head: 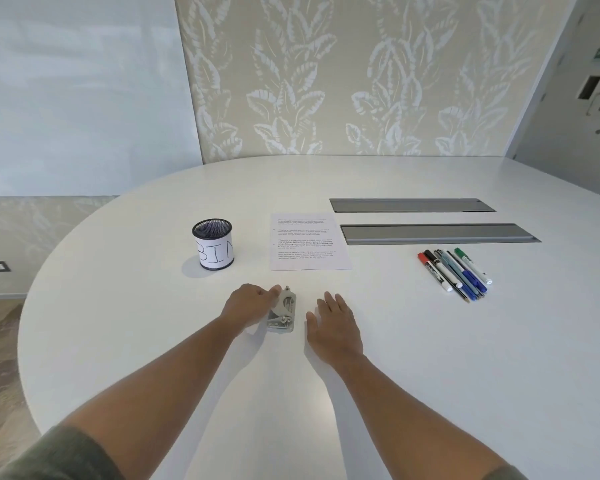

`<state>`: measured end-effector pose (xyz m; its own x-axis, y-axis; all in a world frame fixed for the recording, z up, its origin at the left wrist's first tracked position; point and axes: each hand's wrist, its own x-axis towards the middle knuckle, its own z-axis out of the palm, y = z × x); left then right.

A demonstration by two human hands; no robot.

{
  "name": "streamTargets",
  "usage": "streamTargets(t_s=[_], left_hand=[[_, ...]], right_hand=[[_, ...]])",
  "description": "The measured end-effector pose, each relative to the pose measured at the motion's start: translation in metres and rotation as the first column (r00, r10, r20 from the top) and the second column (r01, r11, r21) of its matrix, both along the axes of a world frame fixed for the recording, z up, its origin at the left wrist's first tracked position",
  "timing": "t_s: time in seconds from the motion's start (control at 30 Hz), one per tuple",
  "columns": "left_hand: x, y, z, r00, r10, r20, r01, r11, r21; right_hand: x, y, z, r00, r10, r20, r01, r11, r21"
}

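A small metal hole punch (283, 311) lies on the white table (153, 341) in front of me. My left hand (250, 303) is at its left side, fingers curled round its left edge. My right hand (333, 323) lies flat on the table just to the right of the punch, fingers straight, not touching it. Beyond the punch lies a printed sheet of paper (309, 242). To its left stands a black mesh cup (213, 244) with a white label reading "BIN".
Several markers and pens (454, 273) lie side by side at the right. Two grey recessed cable hatches (430, 233) are set into the table behind them. A patterned wall panel runs behind the table's far edge.
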<state>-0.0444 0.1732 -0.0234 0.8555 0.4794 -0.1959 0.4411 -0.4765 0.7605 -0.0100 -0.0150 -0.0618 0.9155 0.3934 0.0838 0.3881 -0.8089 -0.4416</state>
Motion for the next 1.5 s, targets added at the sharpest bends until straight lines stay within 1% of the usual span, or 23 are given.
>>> streamTargets(t_s=[0.17, 0.27, 0.53, 0.63, 0.73, 0.8, 0.87, 0.93, 1.0, 1.1, 1.17, 1.33, 1.5], left_hand=[[0.004, -0.007, 0.002, 0.997, 0.055, -0.058, -0.058, 0.997, -0.042], [0.006, -0.011, 0.003, 0.992, 0.082, -0.092, -0.086, 0.996, -0.032], [0.012, -0.014, 0.006, 0.984, 0.123, -0.132, -0.131, 0.99, -0.052], [0.01, -0.011, 0.01, 0.984, 0.104, -0.146, -0.111, 0.993, -0.039], [0.011, 0.0, 0.01, 0.984, 0.136, -0.115, -0.149, 0.982, -0.113], [0.007, 0.01, 0.012, 0.98, 0.171, -0.106, -0.184, 0.974, -0.13], [0.005, 0.02, 0.015, 0.981, 0.181, -0.072, -0.191, 0.964, -0.183], [0.001, 0.029, 0.017, 0.981, 0.185, -0.051, -0.191, 0.96, -0.203], [-0.004, 0.04, 0.017, 0.976, 0.211, -0.05, -0.216, 0.959, -0.185], [-0.016, 0.054, 0.016, 0.965, 0.245, -0.092, -0.251, 0.966, -0.055], [-0.024, 0.063, 0.018, 0.959, 0.26, -0.11, -0.263, 0.965, -0.005], [-0.046, 0.082, 0.025, 0.925, 0.372, -0.08, -0.372, 0.928, 0.024], [-0.062, 0.105, 0.025, 0.904, 0.418, -0.085, -0.414, 0.908, 0.059]], right_hand=[[-0.004, -0.004, -0.005, 0.999, 0.034, -0.003, -0.034, 0.998, -0.06], [-0.004, -0.005, -0.006, 0.999, 0.034, 0.006, -0.034, 0.997, -0.068], [-0.006, -0.005, -0.009, 0.999, 0.02, 0.034, -0.018, 0.998, -0.052], [-0.005, -0.004, -0.008, 0.999, 0.019, 0.036, -0.017, 0.998, -0.053], [-0.005, -0.005, -0.008, 0.999, 0.018, 0.043, -0.016, 0.999, -0.049], [-0.005, -0.005, -0.007, 0.999, 0.014, 0.043, -0.012, 0.999, -0.042], [-0.005, -0.004, -0.006, 0.999, 0.012, 0.042, -0.01, 0.999, -0.042], [-0.005, -0.004, -0.006, 0.999, 0.012, 0.044, -0.01, 0.999, -0.043], [-0.005, -0.004, -0.006, 0.999, 0.012, 0.045, -0.01, 0.999, -0.044], [-0.004, -0.004, -0.005, 0.999, 0.014, 0.043, -0.012, 0.999, -0.049], [-0.004, -0.004, -0.006, 0.999, 0.014, 0.038, -0.013, 0.999, -0.048], [-0.005, -0.004, -0.005, 0.999, 0.015, 0.044, -0.013, 0.999, -0.053], [-0.006, -0.004, -0.004, 0.999, 0.016, 0.052, -0.013, 0.998, -0.053]])
